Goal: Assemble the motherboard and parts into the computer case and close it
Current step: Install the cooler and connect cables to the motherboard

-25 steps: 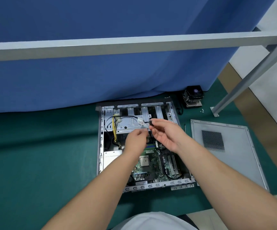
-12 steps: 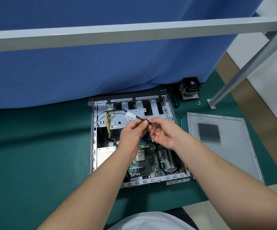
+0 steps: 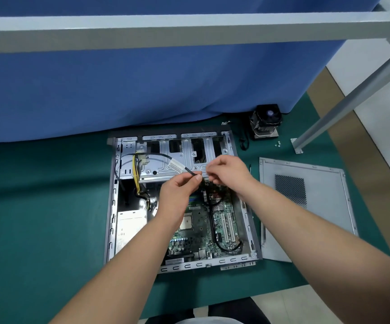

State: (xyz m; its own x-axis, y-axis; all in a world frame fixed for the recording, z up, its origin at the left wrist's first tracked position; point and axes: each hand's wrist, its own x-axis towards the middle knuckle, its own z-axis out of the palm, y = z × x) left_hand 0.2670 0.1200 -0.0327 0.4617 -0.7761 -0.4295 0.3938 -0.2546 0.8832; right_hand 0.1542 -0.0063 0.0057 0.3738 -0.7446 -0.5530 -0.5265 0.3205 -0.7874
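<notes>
An open grey computer case (image 3: 111, 206) lies flat on the green mat. The green motherboard (image 3: 222, 220) sits inside it, with a white power supply (image 3: 131, 228) at the lower left. A thin black cable (image 3: 163, 155) with a white label runs from the upper left of the case. My left hand (image 3: 180, 195) pinches that cable near its end between thumb and forefinger. My right hand (image 3: 230, 173) is right beside it with fingers curled at the cable's end, which it hides. Both hands hover above the drive cage.
The grey side panel (image 3: 306, 206) with a mesh vent lies right of the case. A CPU cooler with a fan (image 3: 266, 121) stands at the back right, small screws (image 3: 277, 143) beside it. A metal frame leg (image 3: 343, 108) and a blue curtain (image 3: 142, 85) border the mat.
Both hands lifted the black cable up out of the case and drew it to the right. The label now shows left of my left hand. The camera view shifted slightly.
</notes>
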